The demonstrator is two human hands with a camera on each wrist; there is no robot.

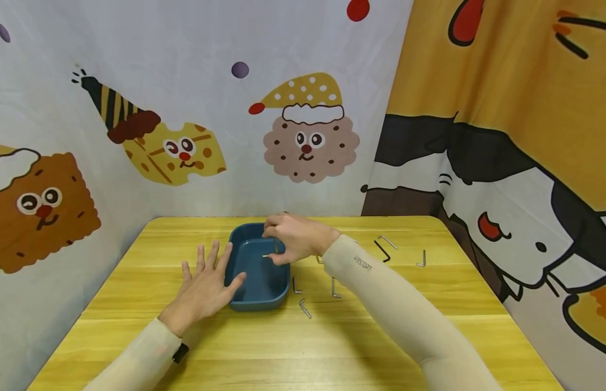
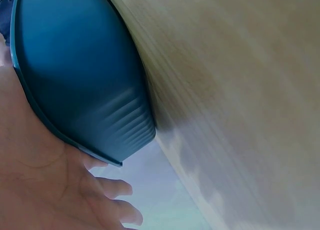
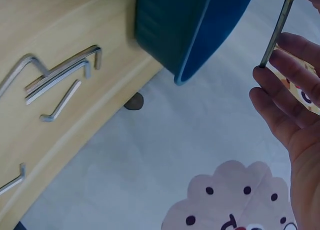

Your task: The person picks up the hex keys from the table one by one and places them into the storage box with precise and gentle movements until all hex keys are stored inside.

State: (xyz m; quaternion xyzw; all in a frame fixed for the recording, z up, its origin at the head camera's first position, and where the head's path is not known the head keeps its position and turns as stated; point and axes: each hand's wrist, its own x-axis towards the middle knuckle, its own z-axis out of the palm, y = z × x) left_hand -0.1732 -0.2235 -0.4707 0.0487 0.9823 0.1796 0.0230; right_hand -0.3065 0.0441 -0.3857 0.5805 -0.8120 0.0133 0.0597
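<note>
From the head view, I have the blue plastic tray (image 1: 259, 288) standing on the wood-grain tabletop (image 1: 254, 353), left of centre. My left hand (image 1: 205, 288) is at its left side, fingers spread and fairly straight, thumb reaching over the rim; I read that as steadying the tray rather than gripping it. My right hand (image 1: 298, 236) is over the tray's far right part, pinching a hex key (image 1: 276, 246) between thumb and fingers. I cannot tell from here whether that key touches the tray. To the right of the tray lie loose L-shaped hex keys (image 1: 305, 309), among them a black hex key (image 1: 382, 251) farther right; they are scattered at odd angles and well enough apart, I judge, for fingertips to get at one. My right forearm partly hides a few.

From the left wrist, I see the palm lying along the tray's rim, the fingers running on past its corner. The ribbed outer wall stands beside the hand, so the contact looks like a light brace.

From the right wrist, the pinched key shows its long leg along the fingertips and its bent end up by the thumb, a hold that probably suits so thin a rod. Several silver keys (image 3: 57, 103) lie on the tabletop, beyond the tray's outer wall.
</note>
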